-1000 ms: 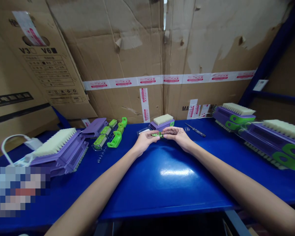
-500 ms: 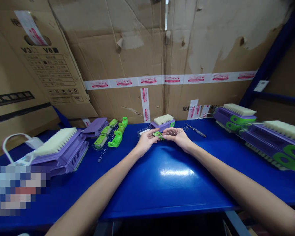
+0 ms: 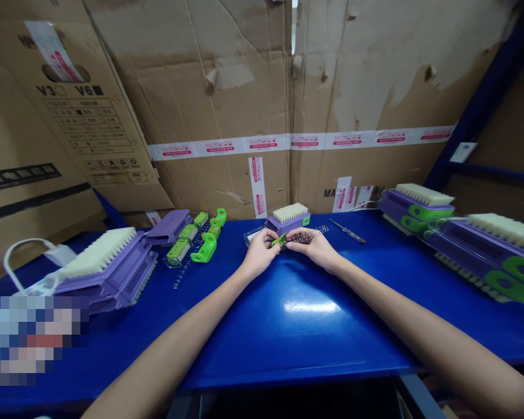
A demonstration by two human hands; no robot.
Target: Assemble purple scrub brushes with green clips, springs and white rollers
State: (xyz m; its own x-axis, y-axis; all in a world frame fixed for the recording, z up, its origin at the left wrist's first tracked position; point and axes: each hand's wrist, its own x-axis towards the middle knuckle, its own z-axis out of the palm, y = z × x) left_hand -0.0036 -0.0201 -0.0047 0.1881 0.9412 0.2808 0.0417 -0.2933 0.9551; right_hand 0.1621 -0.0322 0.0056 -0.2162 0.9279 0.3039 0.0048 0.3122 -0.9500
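Both hands meet over the blue table in front of a purple unit with cream bristles (image 3: pixel 290 214). My left hand (image 3: pixel 260 251) pinches a small bright green plastic part (image 3: pixel 280 240) between thumb and fingers. Opposite it, my right hand (image 3: pixel 318 249) is closed, its fingertips close to the part's right end. A thin metal coil spring (image 3: pixel 304 236) lies between the right thumb and fingers; I cannot tell whether it joins the green part. Fingers hide some of both pieces. Behind the left hand a clear, pale item (image 3: pixel 252 235) is partly covered.
Green housings (image 3: pixel 205 248), clear-covered green pieces (image 3: pixel 178 251) and loose springs (image 3: pixel 182 274) lie left of centre. Purple brush units (image 3: pixel 109 262) stand at left, others (image 3: pixel 498 250) at right. A screwdriver (image 3: pixel 349 231) rests right of the hands. Cardboard (image 3: pixel 227 105) walls the back.
The green part has turned in my fingers and shows a narrower side. My left fingers have curled more, and the right hand has shifted slightly left and down.
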